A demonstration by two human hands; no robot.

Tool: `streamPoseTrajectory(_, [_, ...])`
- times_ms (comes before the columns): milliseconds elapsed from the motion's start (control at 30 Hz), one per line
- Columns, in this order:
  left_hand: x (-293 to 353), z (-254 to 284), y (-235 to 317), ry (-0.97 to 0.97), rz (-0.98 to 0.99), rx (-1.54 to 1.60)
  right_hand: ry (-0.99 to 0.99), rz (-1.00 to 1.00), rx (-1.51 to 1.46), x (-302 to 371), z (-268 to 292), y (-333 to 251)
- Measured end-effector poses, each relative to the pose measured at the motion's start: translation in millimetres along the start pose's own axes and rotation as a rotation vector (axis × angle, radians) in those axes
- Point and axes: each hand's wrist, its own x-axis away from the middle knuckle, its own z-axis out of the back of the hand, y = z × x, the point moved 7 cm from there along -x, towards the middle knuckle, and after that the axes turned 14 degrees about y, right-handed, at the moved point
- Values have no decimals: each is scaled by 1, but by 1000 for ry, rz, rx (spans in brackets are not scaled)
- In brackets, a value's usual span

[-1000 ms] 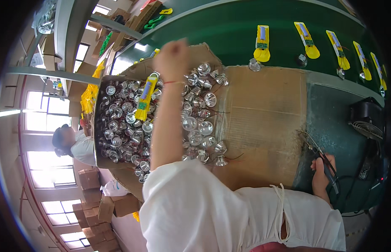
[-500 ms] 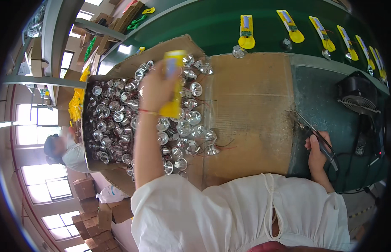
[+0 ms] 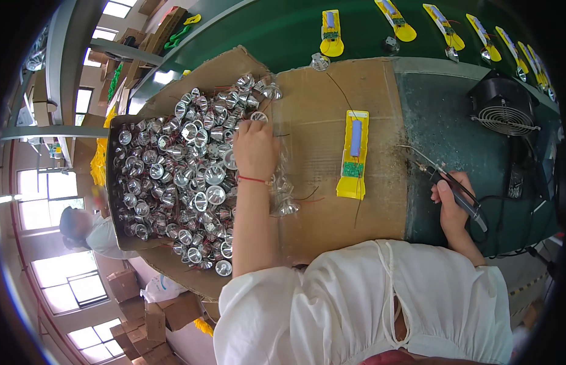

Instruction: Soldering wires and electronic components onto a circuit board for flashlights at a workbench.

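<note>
My left hand (image 3: 256,151) reaches over the right side of a heap of silvery cup-shaped lamp reflectors (image 3: 201,201) with thin wires. Its fingers are curled down among them; what they grip, if anything, is hidden. On the cardboard, between my hands, lies a yellow flashlight housing (image 3: 342,185), fitted with a blue cylindrical battery (image 3: 356,139) and a green circuit board (image 3: 353,169). Dark wires run out from both its ends. My right hand (image 3: 454,201) is closed round a soldering iron (image 3: 467,205), whose thin metal end points left toward the cardboard's edge.
Along the green bench at the back, several yellow housings (image 3: 331,47) stand in a row, reflectors beside them. A black fan (image 3: 505,103) sits at the right. Cardboard (image 3: 313,237) covers the middle of the table. Another person (image 3: 100,231) is at the far left.
The yellow housing, held in my left hand over the reflectors before, now lies on the cardboard. My left hand has let go and gone down to the heap. My right hand keeps the soldering iron.
</note>
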Motion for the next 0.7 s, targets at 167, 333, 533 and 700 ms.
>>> streamPoseTrajectory(167, [19, -25, 6, -123, -485, -401, -90, 49, 7, 13, -19, -10])
streamPoseTrajectory(333, [2, -5, -3, -18, 386, 316, -72, 53, 5, 17, -19, -13])
streamPoseTrajectory(533, [77, 15, 73, -371, 796, 832, -240, 74, 29, 26, -33, -24])
streamPoseTrajectory(700, [104, 6, 72, -371, 847, 881, -335, 182, 93, 31, -47, -27])
